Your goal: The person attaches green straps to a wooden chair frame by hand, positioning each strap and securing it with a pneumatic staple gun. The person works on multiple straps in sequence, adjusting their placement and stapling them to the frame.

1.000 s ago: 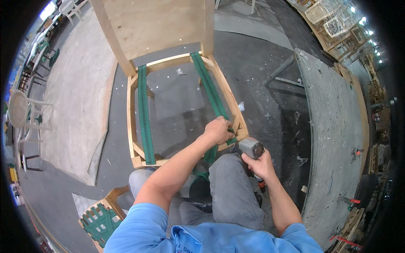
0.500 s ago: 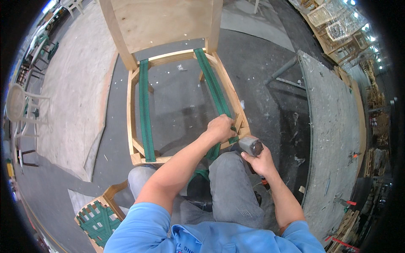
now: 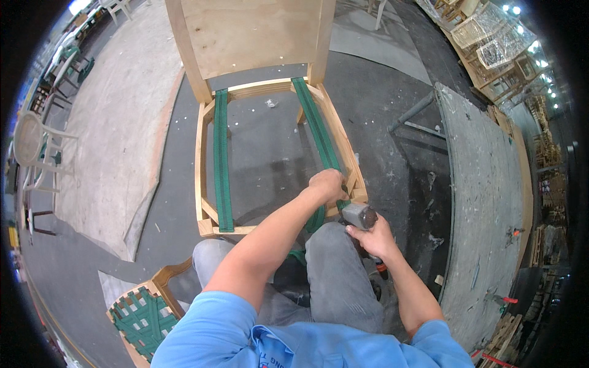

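Hands grip green webbing (image 3: 320,142) and staple gun (image 3: 359,216).

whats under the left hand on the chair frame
The left hand presses the right green webbing strap onto the wooden chair frame; the strap's end beneath it is hidden.

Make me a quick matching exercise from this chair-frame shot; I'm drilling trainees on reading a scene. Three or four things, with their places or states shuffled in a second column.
Things:
1. left hand
2. right hand
3. left green strap
4. woven green seat

Places or states:
A. grips a grey stapler-like tool
B. lies flat front to back on the wooden chair frame, untouched
C. on the floor at the person's lower left
D. presses the right green strap at the frame's front rail

Pairs: 1-D, 2-A, 3-B, 4-C
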Demonstrator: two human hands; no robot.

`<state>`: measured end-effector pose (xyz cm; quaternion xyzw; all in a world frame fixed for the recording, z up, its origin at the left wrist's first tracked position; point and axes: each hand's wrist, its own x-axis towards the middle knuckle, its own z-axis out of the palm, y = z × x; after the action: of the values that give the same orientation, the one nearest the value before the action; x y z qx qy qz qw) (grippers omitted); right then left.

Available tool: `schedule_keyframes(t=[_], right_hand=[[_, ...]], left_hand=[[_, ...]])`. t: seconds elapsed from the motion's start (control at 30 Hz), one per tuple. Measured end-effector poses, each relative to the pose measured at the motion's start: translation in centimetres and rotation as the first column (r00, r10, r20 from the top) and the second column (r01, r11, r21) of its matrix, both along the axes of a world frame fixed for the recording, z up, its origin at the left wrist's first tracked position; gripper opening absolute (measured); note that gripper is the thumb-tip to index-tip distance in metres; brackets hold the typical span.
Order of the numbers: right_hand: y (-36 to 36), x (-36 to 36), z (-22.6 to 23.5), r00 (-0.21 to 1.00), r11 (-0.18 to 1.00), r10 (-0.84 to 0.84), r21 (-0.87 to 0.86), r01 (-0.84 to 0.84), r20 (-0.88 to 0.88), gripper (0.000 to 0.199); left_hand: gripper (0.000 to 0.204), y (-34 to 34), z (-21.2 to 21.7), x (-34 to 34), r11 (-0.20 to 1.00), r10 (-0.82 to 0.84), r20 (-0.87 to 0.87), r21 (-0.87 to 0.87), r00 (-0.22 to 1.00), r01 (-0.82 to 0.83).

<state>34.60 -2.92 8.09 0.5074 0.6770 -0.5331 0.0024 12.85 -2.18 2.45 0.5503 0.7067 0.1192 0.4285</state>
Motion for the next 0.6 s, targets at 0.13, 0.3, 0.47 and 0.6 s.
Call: schedule_keyframes(t=[0.13,0.3,0.47,0.6], right_hand=[[-0.2,0.6,1.0,0.997,0.996,-0.078,-0.041,0.077,-0.022,0.05],[-0.9,5.8,3.1,0.895,0.928,-0.372,-0.104,0.358,-0.244,0.037],[-1.1,16.2,5.6,0.725,0.794,-0.586,-0.08,0.602,-0.362,0.025],[-7.1,30.3,9.1,0.264,0.329,-0.883,-0.113,0.937,-0.388,0.026]], left_hand=[[0.055,0.4,0.2,0.4,0.999,0.002,-0.052,-0.046,0.999,-0.004],[0.055,0.1,0.8,-0.3,0.996,-0.036,0.024,-0.083,0.999,0.038],[0.06,-1.4,-0.6,-2.4,0.996,-0.083,-0.145,-0.026,0.986,0.08],[0.051,0.8,0.2,2.6,0.99,-0.101,-0.164,0.084,0.981,0.116]])
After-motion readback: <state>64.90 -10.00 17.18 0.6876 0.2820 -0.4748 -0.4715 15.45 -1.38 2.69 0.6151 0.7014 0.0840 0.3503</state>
